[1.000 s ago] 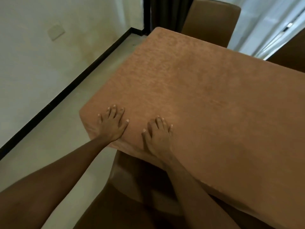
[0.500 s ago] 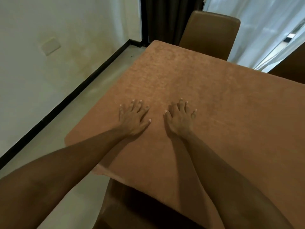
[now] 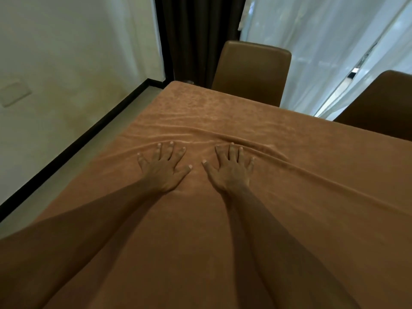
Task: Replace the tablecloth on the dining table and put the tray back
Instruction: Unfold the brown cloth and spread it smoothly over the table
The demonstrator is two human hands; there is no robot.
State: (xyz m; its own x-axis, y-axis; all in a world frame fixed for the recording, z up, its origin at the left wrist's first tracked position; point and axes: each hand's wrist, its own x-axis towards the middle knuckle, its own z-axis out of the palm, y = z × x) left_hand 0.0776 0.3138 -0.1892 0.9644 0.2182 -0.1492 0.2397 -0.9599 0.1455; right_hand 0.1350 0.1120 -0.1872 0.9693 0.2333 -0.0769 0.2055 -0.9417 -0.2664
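Observation:
A brown, plush tablecloth [image 3: 312,219] covers the whole dining table. My left hand [image 3: 163,168] lies flat on it with fingers spread, palm down. My right hand [image 3: 229,169] lies flat beside it, a short gap between the two thumbs. Just beyond my fingertips the cloth is bunched into long wrinkles [image 3: 200,130] that run across the table and slant down to the right. Both arms are stretched far forward over the table. No tray is in view.
Two brown chairs stand at the far side, one chair [image 3: 252,72] at the middle and another chair [image 3: 379,101] at the right. Behind them hang a dark curtain [image 3: 196,36] and white sheer curtains [image 3: 323,41]. A white wall with black skirting [image 3: 66,159] runs along the left.
Both hands have slid forward over the cloth from the near edge toward the far side, staying flat. Wrinkles have piled up ahead of the fingertips where the cloth was smooth before.

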